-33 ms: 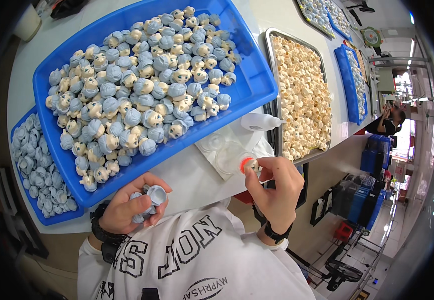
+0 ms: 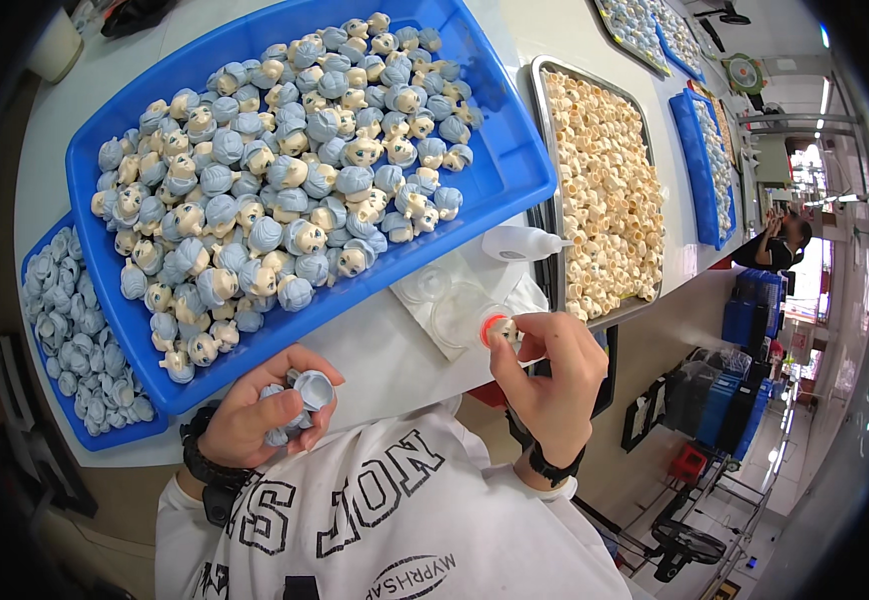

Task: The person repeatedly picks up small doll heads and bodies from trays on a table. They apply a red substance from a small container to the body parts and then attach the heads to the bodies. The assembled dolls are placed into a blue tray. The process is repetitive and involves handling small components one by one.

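My left hand (image 2: 240, 420) is closed around several hollow light-blue doll hair pieces (image 2: 313, 389), one with its open side up. In front of my body my right hand (image 2: 562, 378) pinches a small cream doll face piece (image 2: 503, 331) between thumb and forefinger. The piece is right at a small round red-rimmed thing (image 2: 490, 327); whether they touch I cannot tell. Beside it are a clear round dish (image 2: 455, 312) and a white squeeze bottle (image 2: 520, 243) lying on its side with the nozzle to the right.
A big blue tray (image 2: 515, 150) holds many blue-haired doll heads. At the left, a smaller blue tray (image 2: 125, 436) carries loose hair pieces. A metal tray (image 2: 543, 120) of cream face pieces stands at the right. Another person (image 2: 785, 243) is far off right, beyond more trays.
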The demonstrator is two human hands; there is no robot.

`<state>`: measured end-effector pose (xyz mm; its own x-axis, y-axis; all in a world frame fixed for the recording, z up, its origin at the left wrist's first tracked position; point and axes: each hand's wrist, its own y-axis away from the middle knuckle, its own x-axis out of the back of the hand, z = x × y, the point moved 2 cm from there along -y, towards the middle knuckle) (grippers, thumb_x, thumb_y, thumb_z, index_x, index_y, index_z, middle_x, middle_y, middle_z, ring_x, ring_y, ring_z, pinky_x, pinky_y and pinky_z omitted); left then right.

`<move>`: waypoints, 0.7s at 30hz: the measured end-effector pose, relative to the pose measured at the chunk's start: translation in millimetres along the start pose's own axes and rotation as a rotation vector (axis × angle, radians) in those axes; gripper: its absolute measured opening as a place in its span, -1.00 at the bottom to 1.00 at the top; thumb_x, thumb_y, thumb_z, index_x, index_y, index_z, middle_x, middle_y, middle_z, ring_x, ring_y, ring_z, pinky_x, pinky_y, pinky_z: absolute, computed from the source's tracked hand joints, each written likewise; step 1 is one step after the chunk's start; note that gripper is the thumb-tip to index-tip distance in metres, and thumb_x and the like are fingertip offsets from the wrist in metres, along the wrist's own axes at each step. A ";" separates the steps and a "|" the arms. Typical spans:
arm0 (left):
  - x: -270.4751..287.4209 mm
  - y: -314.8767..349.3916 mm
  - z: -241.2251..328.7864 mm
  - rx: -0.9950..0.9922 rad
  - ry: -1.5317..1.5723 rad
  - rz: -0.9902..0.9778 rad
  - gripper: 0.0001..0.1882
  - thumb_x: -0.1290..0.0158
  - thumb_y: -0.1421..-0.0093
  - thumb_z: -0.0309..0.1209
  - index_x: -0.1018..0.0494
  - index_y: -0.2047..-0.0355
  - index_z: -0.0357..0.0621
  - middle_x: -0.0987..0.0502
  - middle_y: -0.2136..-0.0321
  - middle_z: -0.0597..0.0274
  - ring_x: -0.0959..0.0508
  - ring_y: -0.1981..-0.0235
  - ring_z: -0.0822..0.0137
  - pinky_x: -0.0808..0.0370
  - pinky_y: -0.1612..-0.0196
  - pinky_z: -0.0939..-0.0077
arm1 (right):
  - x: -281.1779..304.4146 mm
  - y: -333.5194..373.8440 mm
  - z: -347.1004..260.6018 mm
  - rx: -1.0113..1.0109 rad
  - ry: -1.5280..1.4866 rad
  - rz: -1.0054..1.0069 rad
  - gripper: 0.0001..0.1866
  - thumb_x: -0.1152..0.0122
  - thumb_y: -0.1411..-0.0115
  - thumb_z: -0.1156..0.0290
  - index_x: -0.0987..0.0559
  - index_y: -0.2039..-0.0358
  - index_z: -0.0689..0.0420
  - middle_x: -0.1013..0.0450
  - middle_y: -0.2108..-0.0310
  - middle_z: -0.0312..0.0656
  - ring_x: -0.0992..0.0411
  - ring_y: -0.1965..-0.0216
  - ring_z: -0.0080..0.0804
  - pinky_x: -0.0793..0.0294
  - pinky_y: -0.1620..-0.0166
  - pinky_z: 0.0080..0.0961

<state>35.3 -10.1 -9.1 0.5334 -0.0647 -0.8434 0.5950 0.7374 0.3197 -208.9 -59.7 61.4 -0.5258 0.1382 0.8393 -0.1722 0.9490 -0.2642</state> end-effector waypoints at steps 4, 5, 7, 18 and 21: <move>-0.3 -0.5 -0.2 -0.007 -0.007 0.001 -0.56 0.00 -0.16 -0.21 -0.25 0.10 -0.31 -0.40 0.49 0.18 -0.41 0.57 0.49 -0.30 0.62 0.73 | -1.8 -0.3 -0.9 0.019 -0.034 0.005 -0.82 -0.31 0.19 0.50 -0.46 0.57 0.14 -0.26 0.74 -0.32 -0.23 0.70 -0.46 -0.18 0.63 -0.55; -0.3 -0.7 -0.2 -0.010 -0.009 0.000 -0.56 0.01 -0.16 -0.22 -0.25 0.10 -0.31 -0.40 0.50 0.18 -0.41 0.57 0.49 -0.30 0.62 0.73 | -1.7 -0.2 -1.1 0.018 -0.037 0.006 -0.82 -0.31 0.19 0.50 -0.46 0.57 0.14 -0.26 0.74 -0.32 -0.23 0.71 -0.46 -0.18 0.63 -0.55; -0.4 -0.8 -0.3 -0.011 -0.007 0.001 -0.57 0.01 -0.16 -0.22 -0.25 0.10 -0.31 -0.39 0.50 0.18 -0.41 0.57 0.48 -0.30 0.62 0.73 | 0.2 0.2 -2.6 0.017 -0.016 -0.015 -0.82 -0.31 0.20 0.50 -0.46 0.57 0.14 -0.26 0.74 -0.32 -0.23 0.71 -0.46 -0.18 0.63 -0.55; -1.5 -1.1 0.9 -0.013 0.012 -0.015 -0.56 0.01 -0.17 -0.21 -0.25 0.10 -0.31 -0.39 0.49 0.17 -0.40 0.56 0.48 -0.31 0.60 0.71 | -1.6 1.7 0.0 0.009 0.005 0.018 -0.81 -0.29 0.24 0.52 -0.44 0.59 0.15 -0.25 0.74 -0.30 -0.23 0.70 -0.43 -0.18 0.63 -0.53; -1.6 -0.6 1.1 -0.013 0.006 -0.012 -0.56 0.01 -0.17 -0.21 -0.25 0.10 -0.31 -0.39 0.49 0.17 -0.40 0.56 0.48 -0.30 0.60 0.72 | -2.9 1.7 0.7 -0.008 -0.008 0.027 -0.81 -0.29 0.23 0.53 -0.44 0.57 0.16 -0.25 0.74 -0.29 -0.23 0.70 -0.42 -0.18 0.62 -0.52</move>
<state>34.7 -11.2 -7.4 0.5228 -0.0700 -0.8496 0.5933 0.7455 0.3036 -208.3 -58.7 58.2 -0.5367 0.1617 0.8281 -0.1510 0.9472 -0.2828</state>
